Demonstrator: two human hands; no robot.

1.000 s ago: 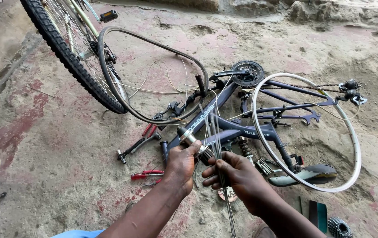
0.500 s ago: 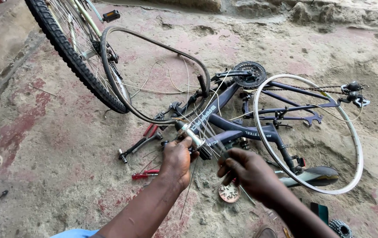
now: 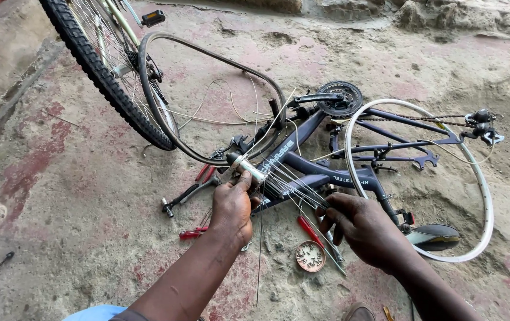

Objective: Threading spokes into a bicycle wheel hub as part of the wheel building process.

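Left hand [image 3: 231, 208] is clenching the wheel hub [image 3: 249, 169], axis pointing toward 10 o'clock; right hand [image 3: 365, 229], at 4 o'clock, is pinching the spokes [image 3: 293, 184].

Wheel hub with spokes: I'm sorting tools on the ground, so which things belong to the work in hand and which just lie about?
In hand: left hand holds hub; right hand gathers spokes; small round tin just below.

Lying about: bare rim, blue frame, red-handled pliers, tyred wheel.
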